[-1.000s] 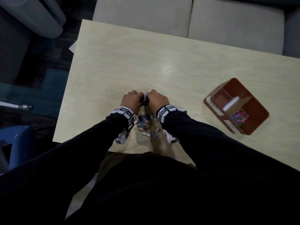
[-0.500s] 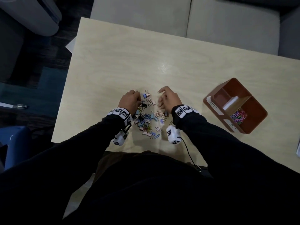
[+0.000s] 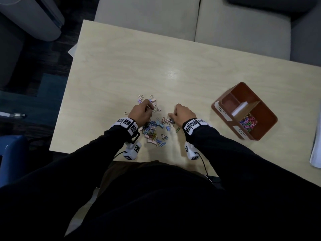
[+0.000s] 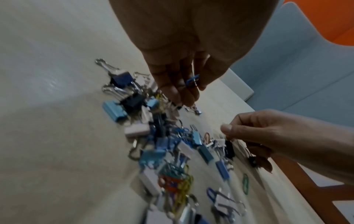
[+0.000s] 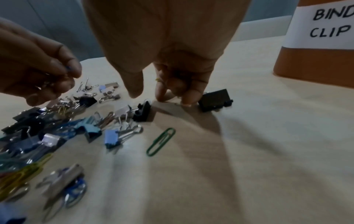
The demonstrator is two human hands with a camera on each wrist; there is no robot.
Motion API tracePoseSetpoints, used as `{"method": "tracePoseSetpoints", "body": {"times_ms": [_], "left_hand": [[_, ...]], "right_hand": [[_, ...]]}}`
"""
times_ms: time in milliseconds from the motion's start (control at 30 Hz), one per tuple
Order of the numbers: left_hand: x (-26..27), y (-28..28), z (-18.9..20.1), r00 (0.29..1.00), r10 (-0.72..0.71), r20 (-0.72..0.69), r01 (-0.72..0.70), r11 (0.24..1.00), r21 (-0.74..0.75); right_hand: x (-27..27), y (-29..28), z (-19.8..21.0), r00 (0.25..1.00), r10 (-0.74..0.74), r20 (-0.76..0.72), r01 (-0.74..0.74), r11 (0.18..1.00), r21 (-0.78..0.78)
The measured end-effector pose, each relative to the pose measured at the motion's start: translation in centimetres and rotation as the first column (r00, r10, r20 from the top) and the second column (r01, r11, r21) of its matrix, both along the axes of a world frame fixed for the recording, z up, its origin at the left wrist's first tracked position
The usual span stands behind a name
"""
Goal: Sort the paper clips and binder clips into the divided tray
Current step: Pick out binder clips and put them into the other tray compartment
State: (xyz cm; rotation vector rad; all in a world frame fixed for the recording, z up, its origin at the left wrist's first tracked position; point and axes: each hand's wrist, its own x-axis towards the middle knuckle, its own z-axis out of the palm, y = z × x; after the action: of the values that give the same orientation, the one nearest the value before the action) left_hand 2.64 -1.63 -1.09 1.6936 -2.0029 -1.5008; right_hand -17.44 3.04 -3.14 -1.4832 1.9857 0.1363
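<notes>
A mixed pile of binder clips and paper clips [image 3: 153, 130] lies near the front edge of the pale table [image 3: 173, 58]. My left hand [image 3: 150, 108] hovers over the pile's far left part and pinches a blue paper clip [image 4: 192, 81] between thumb and curled fingers. At the pile's right side, my right hand [image 3: 173, 114] has its curled fingertips [image 5: 162, 95] on the table, and a yellow bit of paper clip [image 5: 157, 79] shows between them. A black binder clip [image 5: 214, 98] lies just beside it. The brown divided tray [image 3: 265, 131] stands to the right, with coloured paper clips [image 3: 247, 123] in its near compartment.
A lone green paper clip [image 5: 161, 143] lies on bare table right of the pile. The tray's far compartment holds a white card [image 3: 240, 108]. Papers [image 3: 316, 145] lie at the table's right edge. Grey sofa cushions [image 3: 234, 23] sit behind the table.
My hands were pressed together over the pile a second ago; they have drawn apart, the right one moving right, and more clips lie uncovered between them.
</notes>
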Motion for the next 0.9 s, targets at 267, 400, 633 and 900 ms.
{"method": "tracePoseSetpoints", "body": {"times_ms": [267, 400, 633, 900], "left_hand": [[-3.8, 0.2, -0.5, 0.98, -0.177, 0.09, 0.177, 0.984, 0.014], [-4.7, -0.6, -0.7, 0.872, -0.452, 0.187, 0.47, 0.88, -0.065], [-4.0, -1.5, -1.6, 0.561, -0.741, 0.369, 0.814, 0.575, -0.082], [-3.6, -1.3, -1.8, 0.579, -0.68, 0.449, 0.792, 0.601, -0.11]], "right_hand": [[2.1, 0.1, 0.3, 0.997, 0.002, -0.08, 0.004, 0.996, 0.084], [0.9, 0.5, 0.1, 0.995, -0.079, 0.062, 0.072, 0.992, 0.105], [-2.3, 2.5, 1.3, 0.611, -0.602, 0.514, 0.526, 0.794, 0.304], [-3.5, 4.1, 2.2, 0.726, -0.435, 0.532, 0.377, 0.899, 0.221]]}}
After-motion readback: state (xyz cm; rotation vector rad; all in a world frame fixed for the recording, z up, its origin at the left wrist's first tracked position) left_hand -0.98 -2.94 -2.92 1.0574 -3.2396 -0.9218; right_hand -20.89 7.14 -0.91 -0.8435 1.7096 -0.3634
